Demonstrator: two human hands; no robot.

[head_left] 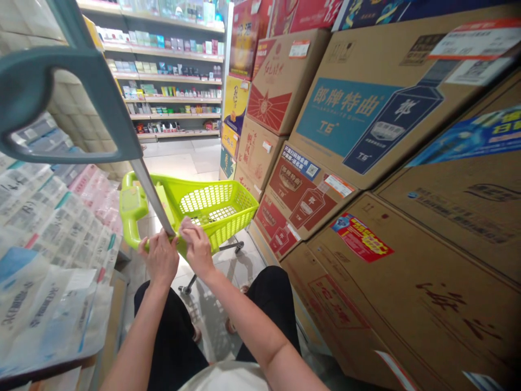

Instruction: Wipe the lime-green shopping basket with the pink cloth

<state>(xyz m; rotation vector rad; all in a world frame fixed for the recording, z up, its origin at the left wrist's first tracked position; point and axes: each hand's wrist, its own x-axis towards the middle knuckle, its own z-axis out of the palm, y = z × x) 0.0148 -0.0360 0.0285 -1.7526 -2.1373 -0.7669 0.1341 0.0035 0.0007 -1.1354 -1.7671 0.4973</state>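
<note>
A lime-green shopping cart (220, 231) with a slotted basket stands in front of me, its push handle (129, 231) toward me. My left hand (160, 258) is closed at the near side of the cart, its fingers curled over the green handle beside the foot of a metal shaft (150, 190). That shaft slants up to a large grey loop handle (87, 103) at upper left. Just to the right, my right hand (197, 250) pinches a small pinkish cloth (186, 222) against the cart's near rim. The fingertips of my left hand are partly hidden.
Stacked cardboard cartons (325, 125) line the right side closely. Plastic-wrapped paper packs (61, 228) are piled on the left. Shelves (175, 98) of small boxed goods stand at the back, beyond a tiled floor (191, 155). The cart's wheels (239, 247) rest near my feet.
</note>
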